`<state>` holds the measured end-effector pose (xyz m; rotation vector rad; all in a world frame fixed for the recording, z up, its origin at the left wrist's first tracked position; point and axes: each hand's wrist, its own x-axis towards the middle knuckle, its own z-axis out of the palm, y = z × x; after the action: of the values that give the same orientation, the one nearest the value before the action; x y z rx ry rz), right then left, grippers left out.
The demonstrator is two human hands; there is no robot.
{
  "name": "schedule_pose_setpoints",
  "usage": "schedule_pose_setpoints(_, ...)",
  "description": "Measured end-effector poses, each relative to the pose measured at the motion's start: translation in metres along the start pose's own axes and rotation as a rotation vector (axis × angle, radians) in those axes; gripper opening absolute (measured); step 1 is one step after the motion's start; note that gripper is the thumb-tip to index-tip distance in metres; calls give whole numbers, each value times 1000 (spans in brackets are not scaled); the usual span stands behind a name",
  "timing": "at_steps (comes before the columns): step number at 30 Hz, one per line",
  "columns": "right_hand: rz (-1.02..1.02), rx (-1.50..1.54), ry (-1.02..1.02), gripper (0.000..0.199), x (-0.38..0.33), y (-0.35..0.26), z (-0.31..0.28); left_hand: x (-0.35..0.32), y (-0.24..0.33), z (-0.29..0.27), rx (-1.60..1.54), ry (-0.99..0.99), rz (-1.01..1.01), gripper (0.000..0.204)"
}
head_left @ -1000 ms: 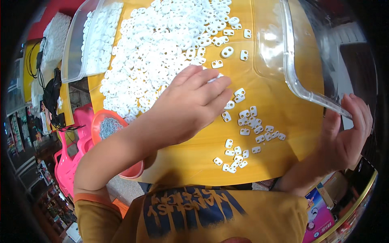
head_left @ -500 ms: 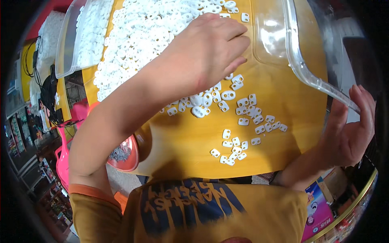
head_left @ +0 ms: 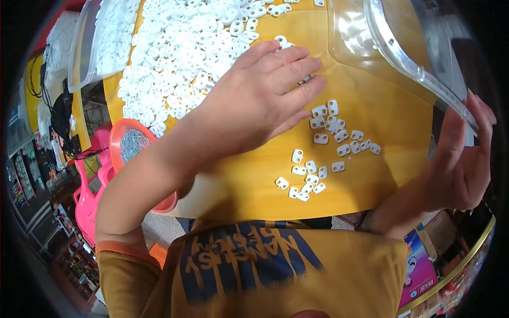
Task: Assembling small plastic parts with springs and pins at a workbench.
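Note:
My left hand (head_left: pixel 273 90) lies palm down over the yellow tabletop, fingers stretched out and slightly apart, at the right edge of a large heap of small white plastic two-hole pieces (head_left: pixel 175 58). A few of these pieces show past its fingertips; what lies beneath the palm is hidden. At the right, my right hand (head_left: pixel 466 156) grips the rim of a clear plastic box (head_left: pixel 411 69), thumb on one side and fingers on the other. Between the hands, loose white pieces lie in two groups: an upper one (head_left: pixel 331 124) and a lower one (head_left: pixel 312 179).
A second clear plastic box (head_left: pixel 85 58) holding white pieces stands at the far left. Beside my left forearm is a red bowl (head_left: pixel 117 139) with small metal parts, partly covered by the arm. A pink plastic object (head_left: pixel 87 212) and black cables (head_left: pixel 63 116) are off the table's left side.
My left hand has moved down a little, its fingers flatter, covering the loose pieces that showed below it. More of the red bowl shows. My right hand keeps its grip on the box rim.

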<state>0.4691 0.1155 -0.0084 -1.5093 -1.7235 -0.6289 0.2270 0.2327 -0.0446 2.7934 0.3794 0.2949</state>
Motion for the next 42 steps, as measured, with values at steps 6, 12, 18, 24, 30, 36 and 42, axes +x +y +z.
schedule_pose_setpoints(6,-25,-31,26,26,-9,6,-3,-16,-2,-4,31,-46,-23,38)
schedule_pose_setpoints(12,-65,-52,66,30,-11,4,-11,-33,5,-13,54,-5,-45,37)
schedule_pose_setpoints(18,-121,-75,112,34,-19,23,-35,-59,48,-8,-107,146,-40,35)
schedule_pose_setpoints(24,-106,128,274,34,-12,-35,-34,-39,67,10,-186,97,-203,20)
schedule_pose_setpoints(30,-22,74,-51,33,-57,-59,-63,-23,65,34,-69,266,-87,16)
schedule_pose_setpoints(36,174,199,-94,19,-67,-80,-65,-12,70,28,-22,148,-51,14)
schedule_pose_setpoints(42,205,357,-120,26,-64,-93,-65,-15,79,22,-20,57,-73,16)
